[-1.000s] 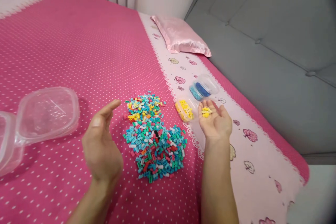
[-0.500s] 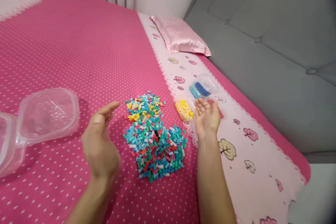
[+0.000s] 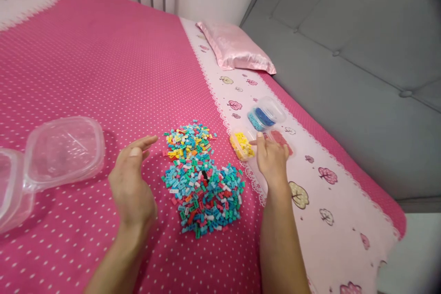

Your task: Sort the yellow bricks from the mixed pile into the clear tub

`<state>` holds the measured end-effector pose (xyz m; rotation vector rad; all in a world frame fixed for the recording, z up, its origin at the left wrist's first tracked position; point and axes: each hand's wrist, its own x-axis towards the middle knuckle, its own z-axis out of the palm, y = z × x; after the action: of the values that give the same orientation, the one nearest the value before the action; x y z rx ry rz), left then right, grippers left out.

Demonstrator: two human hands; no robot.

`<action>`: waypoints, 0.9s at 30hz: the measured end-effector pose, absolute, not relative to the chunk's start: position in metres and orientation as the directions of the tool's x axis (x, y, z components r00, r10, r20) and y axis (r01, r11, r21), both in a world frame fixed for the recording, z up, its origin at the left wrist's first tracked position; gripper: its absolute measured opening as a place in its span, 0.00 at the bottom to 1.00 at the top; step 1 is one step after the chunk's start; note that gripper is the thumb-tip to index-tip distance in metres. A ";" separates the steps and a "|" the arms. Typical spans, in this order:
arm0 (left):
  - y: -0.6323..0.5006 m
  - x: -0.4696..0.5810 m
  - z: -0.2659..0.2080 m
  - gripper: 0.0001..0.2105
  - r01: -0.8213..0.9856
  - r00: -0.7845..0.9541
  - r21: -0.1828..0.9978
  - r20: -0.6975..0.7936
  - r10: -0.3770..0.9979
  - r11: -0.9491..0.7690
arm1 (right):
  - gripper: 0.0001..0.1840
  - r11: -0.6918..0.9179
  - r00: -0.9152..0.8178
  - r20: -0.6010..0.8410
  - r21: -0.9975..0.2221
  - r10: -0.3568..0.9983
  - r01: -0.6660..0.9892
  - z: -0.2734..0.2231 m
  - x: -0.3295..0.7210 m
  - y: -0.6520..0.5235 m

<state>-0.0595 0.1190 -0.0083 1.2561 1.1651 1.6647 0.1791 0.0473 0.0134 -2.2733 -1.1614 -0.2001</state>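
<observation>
My right hand point(image 3: 272, 160) is over the small clear tubs, back of the hand up, fingers apart. One finger reaches across the rim of the tub of yellow bricks point(image 3: 242, 145). Partly behind that hand is a tub of red-pink bricks point(image 3: 280, 141). My left hand point(image 3: 133, 183) hovers left of the heap, fingers extended and holding nothing. Between the hands lies a large heap of mixed toy bricks point(image 3: 210, 197), mostly teal, green, red and white. A smaller pile with yellow bricks point(image 3: 188, 140) joins its far side.
Beyond the yellow tub stand containers of light blue and dark blue bricks point(image 3: 264, 117). A large clear plastic box with its lid point(image 3: 65, 149) lies at the left. A pink pillow point(image 3: 237, 48) rests against the grey headboard point(image 3: 344, 55) on the polka-dot bedsheet point(image 3: 131, 69).
My right hand has turned from palm up to palm down above the tubs, uncovering more of the red-pink bricks. My left hand has barely moved.
</observation>
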 end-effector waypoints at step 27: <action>0.093 -0.058 -0.040 0.18 0.505 -0.064 0.816 0.359 0.931 -0.280 | 0.37 0.020 0.260 0.342 -0.638 0.903 0.770 -0.059 0.087 -0.074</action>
<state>-0.0582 0.0930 -0.0400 1.7807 1.5335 1.3023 0.0868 -0.0740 -0.0592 -1.7707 -1.5346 0.2212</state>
